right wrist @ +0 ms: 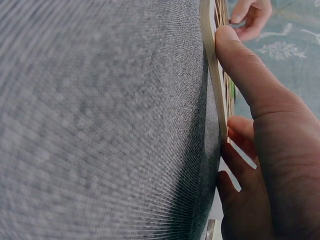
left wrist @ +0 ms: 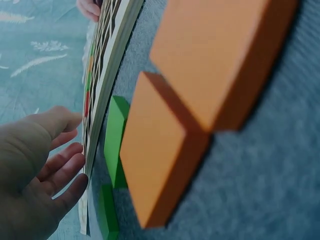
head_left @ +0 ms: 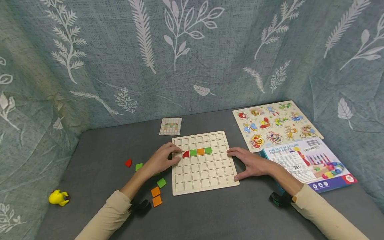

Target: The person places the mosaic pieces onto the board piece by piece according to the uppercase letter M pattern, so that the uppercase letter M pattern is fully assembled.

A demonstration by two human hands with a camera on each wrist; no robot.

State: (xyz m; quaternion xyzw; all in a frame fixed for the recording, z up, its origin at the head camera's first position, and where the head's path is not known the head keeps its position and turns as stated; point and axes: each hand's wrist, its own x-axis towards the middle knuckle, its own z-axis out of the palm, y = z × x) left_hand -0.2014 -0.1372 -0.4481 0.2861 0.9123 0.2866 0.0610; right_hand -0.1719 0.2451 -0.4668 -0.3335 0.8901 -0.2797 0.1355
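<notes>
A pale wooden grid board (head_left: 204,175) lies on the dark table. Along one of its upper rows sit a red piece with a rounded corner (head_left: 186,154), a green square (head_left: 193,152), an orange square (head_left: 200,151) and another green square (head_left: 208,150). My left hand (head_left: 163,158) is at the board's left edge, fingers loosely bent, no piece visible in it. On the opposite side my right hand (head_left: 252,162) touches the board's edge, its thumb (right wrist: 240,60) near the lower corner and its fingers spread farther up. In the left wrist view, orange squares (left wrist: 155,145) lie near that hand.
Left of the board lie a loose red piece (head_left: 128,162), green squares (head_left: 161,182) and orange squares (head_left: 157,201). A pattern card (head_left: 170,126) is behind the board. To the right are an insect puzzle board (head_left: 265,111) and a bead-set box (head_left: 300,178). A yellow toy (head_left: 58,197) stands far left.
</notes>
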